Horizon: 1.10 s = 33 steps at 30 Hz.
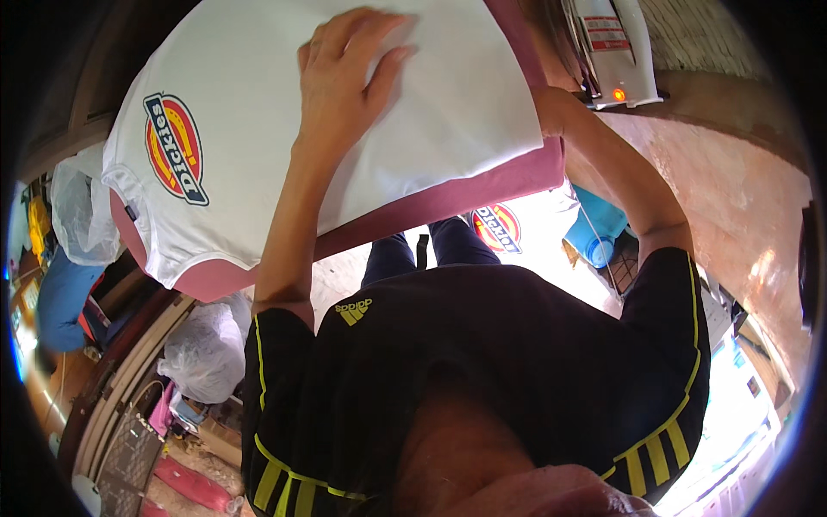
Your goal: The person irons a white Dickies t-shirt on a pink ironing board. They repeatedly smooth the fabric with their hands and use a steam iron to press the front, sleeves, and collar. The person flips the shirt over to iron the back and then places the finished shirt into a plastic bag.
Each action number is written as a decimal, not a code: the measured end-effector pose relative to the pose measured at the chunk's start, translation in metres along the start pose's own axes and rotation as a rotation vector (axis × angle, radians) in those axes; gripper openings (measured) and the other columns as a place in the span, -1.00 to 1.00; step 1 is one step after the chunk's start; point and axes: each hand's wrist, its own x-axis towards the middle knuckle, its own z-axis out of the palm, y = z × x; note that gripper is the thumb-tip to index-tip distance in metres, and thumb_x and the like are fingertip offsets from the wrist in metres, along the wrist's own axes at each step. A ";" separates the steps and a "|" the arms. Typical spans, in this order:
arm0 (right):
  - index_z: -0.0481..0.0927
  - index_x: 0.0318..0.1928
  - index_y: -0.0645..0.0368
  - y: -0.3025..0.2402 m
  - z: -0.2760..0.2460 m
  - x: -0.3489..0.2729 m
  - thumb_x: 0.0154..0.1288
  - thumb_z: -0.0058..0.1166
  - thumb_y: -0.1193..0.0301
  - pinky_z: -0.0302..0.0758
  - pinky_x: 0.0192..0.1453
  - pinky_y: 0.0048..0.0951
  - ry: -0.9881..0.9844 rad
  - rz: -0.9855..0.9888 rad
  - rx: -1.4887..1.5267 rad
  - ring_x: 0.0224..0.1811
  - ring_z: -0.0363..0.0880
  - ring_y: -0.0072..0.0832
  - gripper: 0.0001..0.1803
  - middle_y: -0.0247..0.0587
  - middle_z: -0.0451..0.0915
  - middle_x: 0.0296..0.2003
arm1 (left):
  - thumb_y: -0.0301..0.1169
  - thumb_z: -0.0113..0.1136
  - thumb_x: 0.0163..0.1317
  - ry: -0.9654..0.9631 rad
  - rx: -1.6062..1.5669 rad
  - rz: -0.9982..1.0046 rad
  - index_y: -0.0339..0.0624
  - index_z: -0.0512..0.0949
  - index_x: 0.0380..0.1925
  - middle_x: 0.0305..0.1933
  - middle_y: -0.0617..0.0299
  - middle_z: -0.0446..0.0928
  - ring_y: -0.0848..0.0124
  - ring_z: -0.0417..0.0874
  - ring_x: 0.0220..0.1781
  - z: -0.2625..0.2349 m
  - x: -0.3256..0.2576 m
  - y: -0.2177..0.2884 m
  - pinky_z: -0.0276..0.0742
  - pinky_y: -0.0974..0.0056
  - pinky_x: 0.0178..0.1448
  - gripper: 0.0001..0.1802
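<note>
Head view — left hand (345, 73) flat, grip released, on white shirt (258, 112), maroon board (448, 194), right hand hidden

The right hand is lying hidden behind the edge of the white T-shirt (345, 129), so its grip cannot be told. The iron (613, 47) is running off the top edge. The shirt's far part is passing out of the picture too.

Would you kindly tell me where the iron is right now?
In the head view, the iron sits upper right, beyond the white T-shirt on the maroon board, near the right forearm.
</note>
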 end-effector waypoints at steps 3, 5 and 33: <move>0.55 0.20 0.24 0.001 -0.003 -0.006 0.31 0.27 0.29 0.55 0.04 -0.43 -0.067 0.032 -0.034 -0.02 0.62 -0.49 -0.50 -0.18 0.70 -0.05 | -0.12 0.34 0.24 -0.056 0.126 -0.192 0.12 0.60 0.12 0.23 0.17 0.48 0.10 0.45 0.25 -0.006 -0.048 -0.012 0.27 -0.13 0.24 -0.56; 0.54 0.21 0.24 0.000 -0.006 -0.007 0.31 0.28 0.29 0.55 0.05 -0.42 -0.125 0.055 -0.073 0.00 0.62 -0.49 -0.49 -0.19 0.70 -0.03 | -0.07 0.36 0.20 -0.051 0.209 -0.222 0.11 0.58 0.13 0.29 0.15 0.42 0.05 0.39 0.32 -0.008 -0.062 -0.011 0.25 -0.18 0.26 -0.51; 0.49 -0.08 0.13 -0.043 -0.159 -0.077 0.52 0.08 0.18 0.18 -0.63 -0.64 0.640 0.336 0.071 -0.68 0.19 -0.79 -0.73 -0.52 0.29 -0.56 | -0.06 0.29 0.23 0.048 0.571 -0.620 0.15 0.52 0.22 0.43 0.11 0.33 -0.02 0.36 0.43 -0.144 -0.224 -0.010 0.32 -0.25 0.30 -0.45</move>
